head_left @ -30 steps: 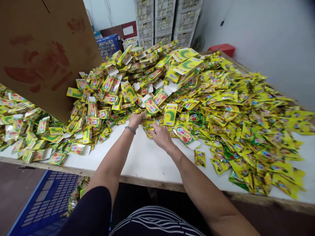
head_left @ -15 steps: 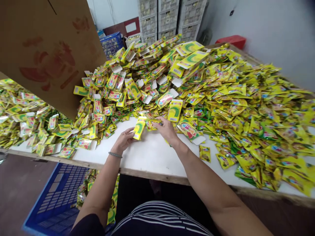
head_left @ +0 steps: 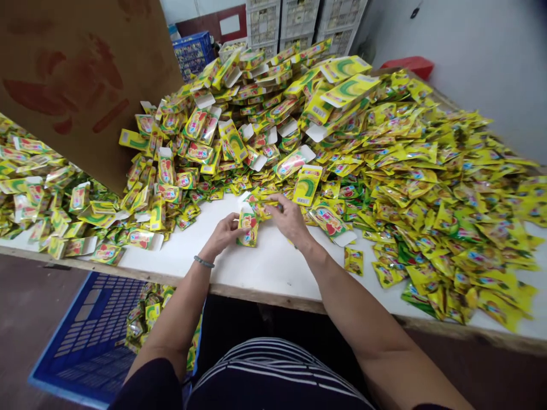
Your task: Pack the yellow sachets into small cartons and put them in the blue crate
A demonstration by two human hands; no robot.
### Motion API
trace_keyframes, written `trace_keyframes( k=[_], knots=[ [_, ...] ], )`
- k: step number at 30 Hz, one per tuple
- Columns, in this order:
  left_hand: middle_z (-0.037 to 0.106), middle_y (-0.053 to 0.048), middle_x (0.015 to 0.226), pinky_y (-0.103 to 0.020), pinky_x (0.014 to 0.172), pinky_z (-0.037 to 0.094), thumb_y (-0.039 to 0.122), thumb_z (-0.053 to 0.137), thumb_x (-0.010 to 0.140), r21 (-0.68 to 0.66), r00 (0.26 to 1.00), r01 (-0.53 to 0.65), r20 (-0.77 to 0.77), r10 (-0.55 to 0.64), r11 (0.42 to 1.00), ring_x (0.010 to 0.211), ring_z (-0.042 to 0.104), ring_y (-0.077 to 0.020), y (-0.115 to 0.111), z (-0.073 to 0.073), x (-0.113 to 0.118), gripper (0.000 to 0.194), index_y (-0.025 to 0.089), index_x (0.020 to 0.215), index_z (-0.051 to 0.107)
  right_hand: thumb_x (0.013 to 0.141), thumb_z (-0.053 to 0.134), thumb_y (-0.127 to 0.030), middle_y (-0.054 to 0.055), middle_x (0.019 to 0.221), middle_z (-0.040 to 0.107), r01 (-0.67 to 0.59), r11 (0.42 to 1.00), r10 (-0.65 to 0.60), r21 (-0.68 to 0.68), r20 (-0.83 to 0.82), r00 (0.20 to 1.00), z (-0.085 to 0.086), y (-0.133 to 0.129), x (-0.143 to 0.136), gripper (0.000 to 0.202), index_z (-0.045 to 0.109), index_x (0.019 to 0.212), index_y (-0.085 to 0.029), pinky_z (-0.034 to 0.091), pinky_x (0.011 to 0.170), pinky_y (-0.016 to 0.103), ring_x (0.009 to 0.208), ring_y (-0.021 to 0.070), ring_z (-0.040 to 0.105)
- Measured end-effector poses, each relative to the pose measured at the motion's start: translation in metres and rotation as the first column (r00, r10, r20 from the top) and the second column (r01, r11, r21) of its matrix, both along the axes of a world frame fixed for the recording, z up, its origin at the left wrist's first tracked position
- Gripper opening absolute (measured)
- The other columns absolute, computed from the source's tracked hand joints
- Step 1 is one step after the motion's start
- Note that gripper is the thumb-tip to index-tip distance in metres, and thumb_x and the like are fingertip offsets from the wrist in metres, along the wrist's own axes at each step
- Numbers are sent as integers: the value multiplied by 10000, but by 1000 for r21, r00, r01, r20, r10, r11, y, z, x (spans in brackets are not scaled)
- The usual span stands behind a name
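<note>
My left hand [head_left: 224, 234] grips a small carton [head_left: 248, 226] just above the white tabletop, its red-fruit side facing up and its white end flap [head_left: 246, 197] standing at the far end. Close to the carton's far right side, my right hand [head_left: 288, 217] has thumb and fingers pinched on a small yellow sachet [head_left: 262, 209], partly hidden. Beyond the right hand, a yellow carton [head_left: 307, 185] leans on the pile. A green-and-red carton [head_left: 331, 223] with its flap out lies to the right of that hand.
Open-flapped cartons [head_left: 256, 102] are heaped behind the hands, and yellow sachets [head_left: 427, 171] cover the right side. A large cardboard box [head_left: 81, 74] stands at the left. Below the table edge sits a blue crate [head_left: 85, 336] containing packets. White crates [head_left: 299, 20] are stacked at the back.
The carton in my left hand has turned from its yellow-green face to its red-fruit face. Both hands remain close together over the table. The view has shifted slightly.
</note>
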State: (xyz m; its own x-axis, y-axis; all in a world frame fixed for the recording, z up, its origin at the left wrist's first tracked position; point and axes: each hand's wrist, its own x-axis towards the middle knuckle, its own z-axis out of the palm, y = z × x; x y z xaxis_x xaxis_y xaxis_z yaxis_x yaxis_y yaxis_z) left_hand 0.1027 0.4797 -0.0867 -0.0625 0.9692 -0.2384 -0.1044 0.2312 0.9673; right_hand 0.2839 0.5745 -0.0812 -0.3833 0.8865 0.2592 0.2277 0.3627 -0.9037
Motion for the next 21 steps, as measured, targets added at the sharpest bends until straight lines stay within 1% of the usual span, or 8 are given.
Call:
trace_keyframes(
  k=[1, 3, 5, 8, 10, 15, 19, 21],
  knots=[
    [746, -51, 841, -280, 694, 533, 367, 893, 630, -4, 999, 20, -28, -21, 1000, 715, 683, -171, 0, 0, 0, 517, 154, 1036, 653, 879, 574, -315, 63, 1030, 739, 28, 999, -28, 20, -8, 1000, 1, 2, 2, 235, 688, 1053, -207, 508, 832, 334, 875, 212, 649],
    [741, -48, 842, -261, 679, 524, 397, 872, 659, 7, 998, 34, -59, -34, 999, 716, 679, -161, 0, 0, 2, 471, 150, 1002, 664, 885, 559, -279, 68, 1066, 736, 22, 998, -23, 66, 10, 1000, 4, 5, 4, 219, 689, 1048, -212, 502, 870, 342, 934, 220, 650],
    [742, -49, 848, -249, 662, 517, 439, 854, 675, 27, 997, -12, -70, 14, 1000, 709, 675, -153, -1, 0, 3, 448, 148, 964, 674, 876, 559, -241, 67, 1054, 738, -24, 996, 19, 89, 63, 998, 6, 7, 6, 200, 695, 1019, -216, 495, 890, 351, 944, 223, 653],
    [741, -43, 819, -237, 620, 498, 488, 837, 682, 56, 988, -120, -87, 125, 991, 659, 650, -133, -2, 1, 5, 436, 149, 902, 674, 856, 569, -217, 59, 1003, 738, -90, 994, 84, 56, 114, 990, 8, 9, 10, 176, 700, 972, -210, 488, 873, 347, 914, 222, 657],
    [726, -32, 768, -228, 602, 482, 507, 837, 673, 72, 981, -165, -91, 171, 984, 631, 630, -121, -3, 2, 6, 441, 148, 862, 664, 850, 578, -232, 52, 976, 733, -103, 994, 101, 18, 108, 989, 9, 10, 12, 169, 700, 963, -206, 485, 851, 336, 894, 217, 653],
    [697, -15, 716, -217, 575, 460, 519, 846, 649, 80, 973, -213, -72, 219, 974, 601, 603, -105, -4, 4, 8, 467, 148, 840, 637, 859, 579, -288, 45, 935, 725, -33, 999, 35, -33, 58, 998, 12, 10, 15, 195, 697, 987, -200, 486, 821, 329, 849, 209, 637],
    [659, 8, 665, -207, 533, 425, 525, 857, 625, 97, 957, -262, -102, 271, 960, 561, 564, -89, -3, 3, 9, 477, 153, 810, 624, 831, 584, -229, 47, 981, 730, -71, 997, 70, 5, 92, 993, 12, 11, 14, 158, 704, 933, -212, 479, 872, 344, 924, 220, 642],
    [663, 9, 677, -208, 539, 435, 515, 861, 623, 96, 953, -282, -87, 290, 955, 563, 569, -88, -2, 1, 9, 474, 155, 820, 624, 832, 580, -225, 50, 992, 730, -79, 997, 78, 4, 73, 994, 11, 12, 14, 162, 703, 936, -207, 483, 876, 346, 933, 220, 647]
  ],
)
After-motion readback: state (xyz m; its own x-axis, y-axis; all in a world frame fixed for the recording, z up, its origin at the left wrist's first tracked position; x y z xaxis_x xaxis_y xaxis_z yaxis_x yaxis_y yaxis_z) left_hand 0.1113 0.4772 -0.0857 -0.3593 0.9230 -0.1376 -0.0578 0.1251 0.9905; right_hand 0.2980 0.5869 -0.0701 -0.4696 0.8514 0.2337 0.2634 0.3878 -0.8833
